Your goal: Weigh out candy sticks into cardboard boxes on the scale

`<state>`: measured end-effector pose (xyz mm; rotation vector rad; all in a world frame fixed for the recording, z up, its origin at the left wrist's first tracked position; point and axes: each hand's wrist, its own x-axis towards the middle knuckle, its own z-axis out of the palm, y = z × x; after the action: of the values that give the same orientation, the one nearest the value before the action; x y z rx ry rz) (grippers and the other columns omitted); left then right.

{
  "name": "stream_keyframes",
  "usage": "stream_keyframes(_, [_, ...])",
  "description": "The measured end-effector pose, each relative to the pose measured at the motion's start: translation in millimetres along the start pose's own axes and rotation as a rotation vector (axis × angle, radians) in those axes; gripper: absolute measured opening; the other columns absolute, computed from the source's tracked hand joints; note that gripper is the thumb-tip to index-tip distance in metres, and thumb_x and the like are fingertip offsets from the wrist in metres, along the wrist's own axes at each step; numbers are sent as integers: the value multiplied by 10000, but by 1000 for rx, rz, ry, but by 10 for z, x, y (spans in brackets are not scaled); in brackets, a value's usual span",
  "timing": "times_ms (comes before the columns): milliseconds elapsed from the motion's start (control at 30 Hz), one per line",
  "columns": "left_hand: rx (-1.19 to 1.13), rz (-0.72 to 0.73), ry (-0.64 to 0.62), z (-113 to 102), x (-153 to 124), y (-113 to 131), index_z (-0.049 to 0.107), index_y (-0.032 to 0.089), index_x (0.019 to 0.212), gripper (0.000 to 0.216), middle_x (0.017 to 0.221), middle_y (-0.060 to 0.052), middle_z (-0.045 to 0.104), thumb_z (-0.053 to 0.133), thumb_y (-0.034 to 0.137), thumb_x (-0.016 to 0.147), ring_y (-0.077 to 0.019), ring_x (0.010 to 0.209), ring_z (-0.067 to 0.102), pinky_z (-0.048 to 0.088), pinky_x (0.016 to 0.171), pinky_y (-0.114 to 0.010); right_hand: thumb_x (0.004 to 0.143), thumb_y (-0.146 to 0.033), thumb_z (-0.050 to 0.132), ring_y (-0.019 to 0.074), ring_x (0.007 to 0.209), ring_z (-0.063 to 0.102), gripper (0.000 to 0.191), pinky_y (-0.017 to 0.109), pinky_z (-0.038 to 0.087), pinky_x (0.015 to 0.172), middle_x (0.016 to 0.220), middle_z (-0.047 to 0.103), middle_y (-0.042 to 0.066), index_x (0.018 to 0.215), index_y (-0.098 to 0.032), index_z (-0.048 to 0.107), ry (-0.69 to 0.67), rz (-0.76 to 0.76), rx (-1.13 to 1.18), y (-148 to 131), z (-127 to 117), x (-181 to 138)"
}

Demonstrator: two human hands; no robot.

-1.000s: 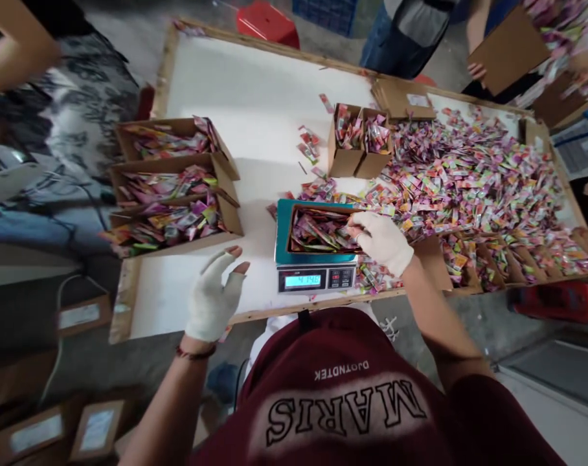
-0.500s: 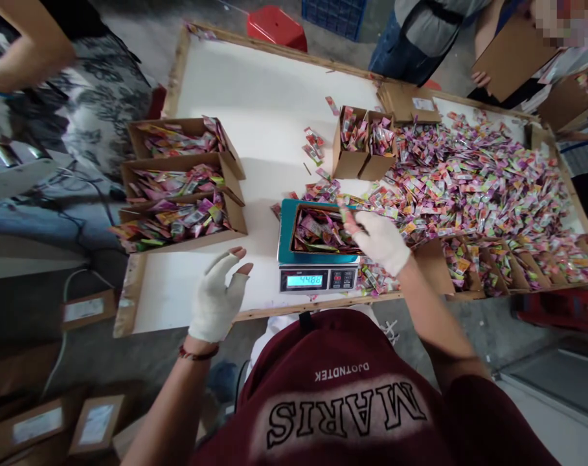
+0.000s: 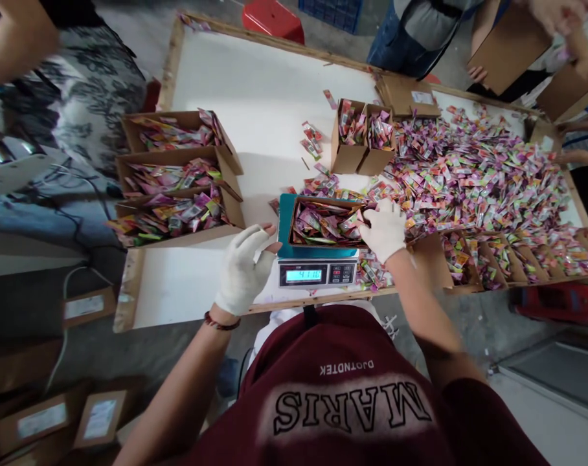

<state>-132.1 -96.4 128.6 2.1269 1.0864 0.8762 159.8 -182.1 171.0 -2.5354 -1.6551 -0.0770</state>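
Resting on the scale (image 3: pixel 318 273) along the worktop's (image 3: pixel 177 285) near edge, the carton (image 3: pixel 327 245) presumably sits there for weighing. Right hand (image 3: pixel 385 231): partly curled over the carton's right end, grip indeterminable. Left hand (image 3: pixel 245 268): half open, empty, by the scale's left edge.

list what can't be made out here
All in the head view:
Last digits on the display: blurred.
Print on the packets: too small.
Floor of the box on the scale: hidden by packets.
Whether the right hand holds a packet: its back hides the palm.
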Motion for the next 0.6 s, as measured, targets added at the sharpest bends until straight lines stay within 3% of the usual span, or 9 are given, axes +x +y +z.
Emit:
stream_keyframes(100, [13, -36, 9, -27, -76, -50, 718, 192, 1167, 326, 1254, -132, 731, 584, 408, 961, -299, 1223, 654, 521, 1116, -500, 983, -394, 559, 308, 1070, 523, 321, 472, 445, 915, 1062, 628, 141, 822, -197, 754, 5, -30, 82, 2, -36, -8])
stream_keyframes(267, [8, -99, 28, -97, -262, -222, 710, 185, 1152, 312, 1254, -143, 726, 587, 399, 961, -291, 1186, 676, 542, 1081, -485, 962, -403, 580, 240, 917, 581, 309, 409, 491, 854, 882, 631, 75, 741, -213, 684, 151, -172, 299, 497, -562, -100])
stream_keyframes(400, [30, -130, 32, -150, -336, -277, 706, 184, 1168, 312, 1267, -139, 724, 592, 389, 962, -290, 1183, 683, 551, 1070, -472, 942, -467, 621, 265, 920, 590, 270, 448, 511, 854, 927, 630, 93, 945, -213, 713, 406, -36, 191, 981, -885, -205])
stream_keyframes(500, [51, -113, 47, -165, -281, -237, 706, 186, 1179, 323, 1279, -133, 720, 593, 397, 961, -291, 1211, 670, 536, 1098, -475, 924, -460, 654, 268, 913, 596, 354, 457, 532, 838, 986, 632, 108, 1155, -195, 692, 442, 18, 170, 1132, -832, -174])
stream_keyframes(600, [57, -79, 54, -143, -148, -131, 712, 190, 1173, 327, 1273, -124, 721, 586, 403, 960, -289, 1226, 657, 523, 1120, -482, 952, -379, 596, 277, 1020, 612, 301, 470, 531, 920, 1054, 649, 116, 1170, -195, 695, 299, -125, 239, 984, -552, -22])
